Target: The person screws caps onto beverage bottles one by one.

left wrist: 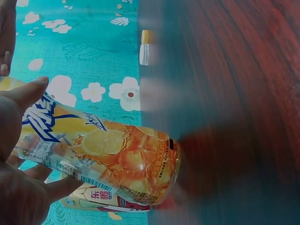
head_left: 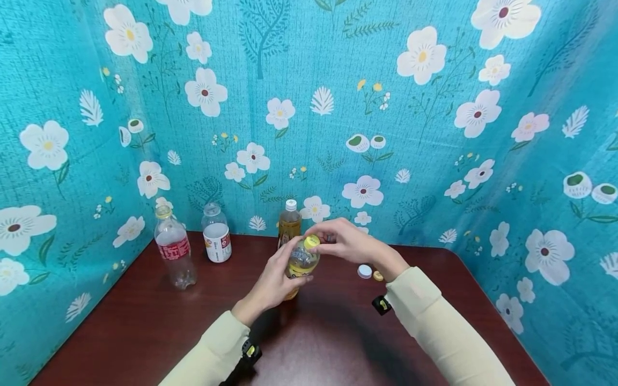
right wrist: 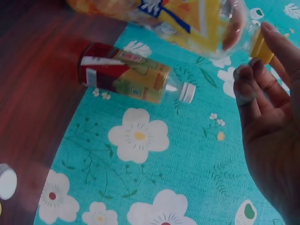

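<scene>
My left hand (head_left: pixel 276 276) grips a clear plastic bottle (left wrist: pixel 126 159) around its upper body, tilted above the table. Its label is yellow and orange, with lemon slices and ice cubes. On the bottle's neck sits a yellow cap (head_left: pixel 311 241). The thumb and fingers of my right hand (head_left: pixel 345 241) pinch this cap, seen closer at the edge of the right wrist view (right wrist: pixel 261 47). Just behind the held bottle stands another drink bottle (right wrist: pixel 126 74) with a white cap and a red and tan label, partly hidden in the head view.
At the back left stand a clear bottle with a red label (head_left: pixel 175 250) and a clear bottle with a white label (head_left: pixel 217 241). A loose white cap (head_left: pixel 364 271) and a yellow cap (head_left: pixel 378 276) lie on the dark table (head_left: pixel 333 343). Flowered blue cloth (head_left: pixel 328 134) hangs behind.
</scene>
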`<action>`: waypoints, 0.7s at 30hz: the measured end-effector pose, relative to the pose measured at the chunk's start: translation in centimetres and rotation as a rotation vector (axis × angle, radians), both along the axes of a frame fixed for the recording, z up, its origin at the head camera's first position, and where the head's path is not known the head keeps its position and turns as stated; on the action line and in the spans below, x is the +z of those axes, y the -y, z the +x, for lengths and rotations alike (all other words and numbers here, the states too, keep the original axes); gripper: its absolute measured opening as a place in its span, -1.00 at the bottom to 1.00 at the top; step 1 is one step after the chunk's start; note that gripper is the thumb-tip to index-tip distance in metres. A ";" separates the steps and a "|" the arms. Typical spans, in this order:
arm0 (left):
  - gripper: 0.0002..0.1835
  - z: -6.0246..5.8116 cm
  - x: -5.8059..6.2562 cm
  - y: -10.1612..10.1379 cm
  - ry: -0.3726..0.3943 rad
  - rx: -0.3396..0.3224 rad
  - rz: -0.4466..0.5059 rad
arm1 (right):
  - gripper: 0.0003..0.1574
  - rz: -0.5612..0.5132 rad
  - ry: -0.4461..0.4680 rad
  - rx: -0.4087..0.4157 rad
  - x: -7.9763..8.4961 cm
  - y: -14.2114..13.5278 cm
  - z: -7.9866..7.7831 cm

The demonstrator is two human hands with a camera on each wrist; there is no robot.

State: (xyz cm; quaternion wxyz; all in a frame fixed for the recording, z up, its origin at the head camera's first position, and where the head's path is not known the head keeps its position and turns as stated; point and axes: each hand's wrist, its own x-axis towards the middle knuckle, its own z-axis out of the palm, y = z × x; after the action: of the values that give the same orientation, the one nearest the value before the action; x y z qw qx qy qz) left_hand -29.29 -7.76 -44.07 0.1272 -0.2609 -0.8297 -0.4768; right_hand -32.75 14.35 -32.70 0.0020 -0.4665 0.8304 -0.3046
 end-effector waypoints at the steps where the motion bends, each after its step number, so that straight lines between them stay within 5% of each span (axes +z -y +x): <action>1: 0.00 -0.1 0.0 -0.1 -0.005 0.002 0.000 | -0.68 -0.003 -0.020 -0.012 0.0 0.1 0.0; 10: -0.02 -0.1 0.0 -0.2 -0.023 0.018 -0.006 | -0.71 -0.030 -0.126 -0.168 -0.4 1.1 0.6; 21: 0.02 0.0 0.0 0.1 0.001 -0.037 -0.006 | -0.55 0.002 0.092 -0.009 0.1 -0.4 0.2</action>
State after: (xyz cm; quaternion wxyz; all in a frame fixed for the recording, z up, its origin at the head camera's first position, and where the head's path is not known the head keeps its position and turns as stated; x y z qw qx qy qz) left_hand -29.32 -7.90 -44.08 0.1173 -0.2763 -0.8263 -0.4766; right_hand -32.57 14.77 -32.58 0.0394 -0.4482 0.8318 -0.3250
